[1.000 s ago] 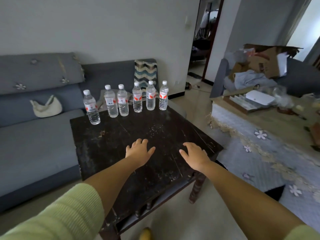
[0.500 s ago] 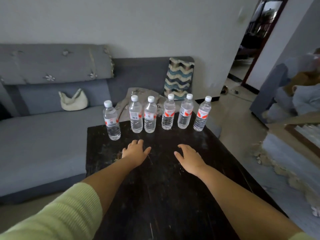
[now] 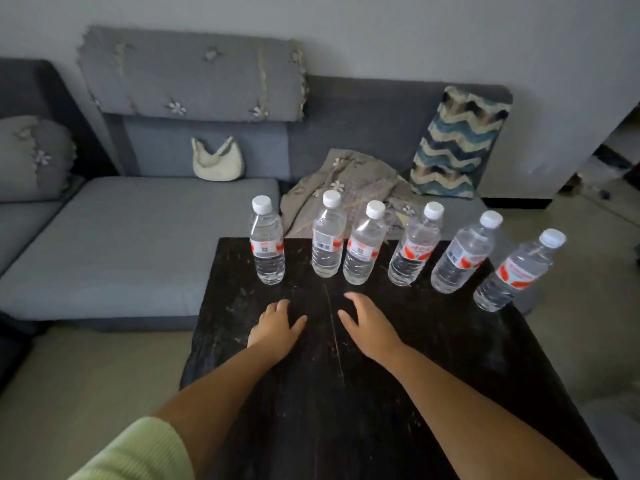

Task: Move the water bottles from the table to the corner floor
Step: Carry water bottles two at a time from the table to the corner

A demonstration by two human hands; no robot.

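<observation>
Both arms reach forward — left hand (image 3: 275, 329) and right hand (image 3: 369, 325) side by side, palms down, fingers loosely spread, empty.

Dim indoor view, soft focus, strong wide-angle bend.

I note daylight entering from the right; the dark table (image 3: 433, 358) swallows detail. The water bottles (image 3: 412, 247) catch faint highlights and lean outward toward the right edge. Both forearms and the sofa (image 3: 114, 237) read slightly blurred.

Water bottles (image 3: 267, 245): six
Hands (image 3: 275, 329): two
Tables (image 3: 450, 393): one
Handbags (image 3: 217, 161): one
Zigzag cushions (image 3: 457, 143): one
</observation>
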